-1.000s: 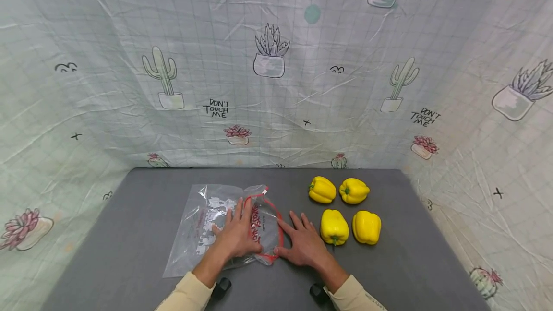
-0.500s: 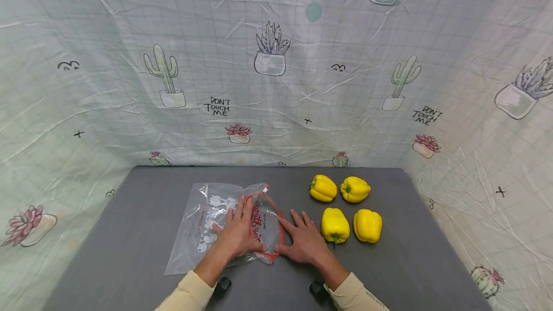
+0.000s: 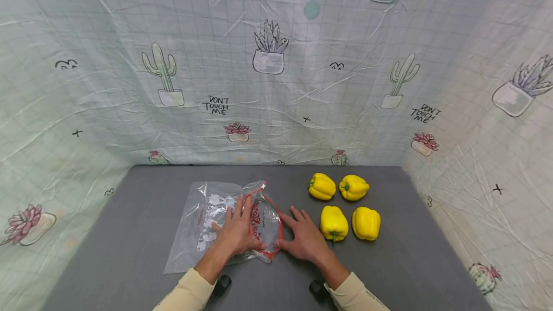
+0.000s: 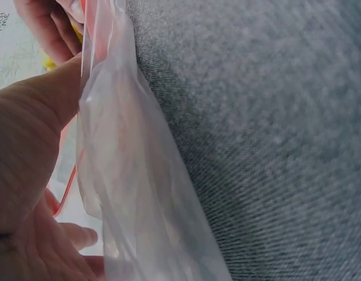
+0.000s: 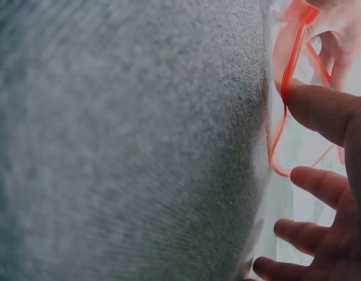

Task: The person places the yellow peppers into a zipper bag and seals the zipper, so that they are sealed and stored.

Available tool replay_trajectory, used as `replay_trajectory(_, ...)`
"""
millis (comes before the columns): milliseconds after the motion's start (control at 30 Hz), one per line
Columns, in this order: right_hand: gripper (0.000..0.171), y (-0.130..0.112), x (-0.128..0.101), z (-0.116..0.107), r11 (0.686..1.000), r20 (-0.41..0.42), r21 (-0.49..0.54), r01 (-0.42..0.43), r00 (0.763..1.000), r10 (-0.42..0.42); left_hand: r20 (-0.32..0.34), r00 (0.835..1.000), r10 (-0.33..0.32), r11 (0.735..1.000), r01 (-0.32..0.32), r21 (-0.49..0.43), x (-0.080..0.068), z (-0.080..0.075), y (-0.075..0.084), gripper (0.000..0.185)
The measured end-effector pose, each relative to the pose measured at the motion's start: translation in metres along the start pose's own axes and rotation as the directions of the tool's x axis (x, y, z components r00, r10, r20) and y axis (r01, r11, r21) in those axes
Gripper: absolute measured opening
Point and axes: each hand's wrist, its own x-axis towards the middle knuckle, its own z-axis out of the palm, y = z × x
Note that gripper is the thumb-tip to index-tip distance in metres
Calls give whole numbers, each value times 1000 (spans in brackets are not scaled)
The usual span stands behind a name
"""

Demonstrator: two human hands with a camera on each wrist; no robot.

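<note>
A clear plastic zip bag (image 3: 183,246) with white and red print lies flat on the grey table, its red-edged mouth spread apart toward the right. My left hand (image 3: 235,232) rests on the bag just behind the mouth, fingers spread, the thumb by the near end of the red strip (image 5: 292,64). At the right side of the mouth is my right hand (image 3: 304,238); its thumb and index finger touch the red edge with fingers extended. In the right wrist view the thumb (image 5: 320,111) lies against the strip. Beside that hand sits a yellow bell pepper (image 3: 334,224).
Several yellow bell peppers stand in a loose group on the right, including one at the back left (image 3: 322,186), another at the back right (image 3: 354,188) and one at the front right (image 3: 366,223). A cactus-print curtain (image 3: 276,100) surrounds the grey table (image 3: 142,215).
The bag's red-edged mouth has spread a little wider and rounder between my hands. My right thumb and index finger have shifted slightly along the edge; the left hand stays in place.
</note>
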Motion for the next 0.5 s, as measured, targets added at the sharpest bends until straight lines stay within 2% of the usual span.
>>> replay_trajectory(167, 72, 1, 0, -3, 999, -29, 38, 19, 999, -18, -4, 1000, -1, 1000, 1, -1, 0, 0, -1, 141)
replay_trajectory(500, 71, -1, -2, -7, 999, -53, 51, 2, 999, 1, 8, 1000, -9, 1000, 9, -7, 1, 2, -1, 140)
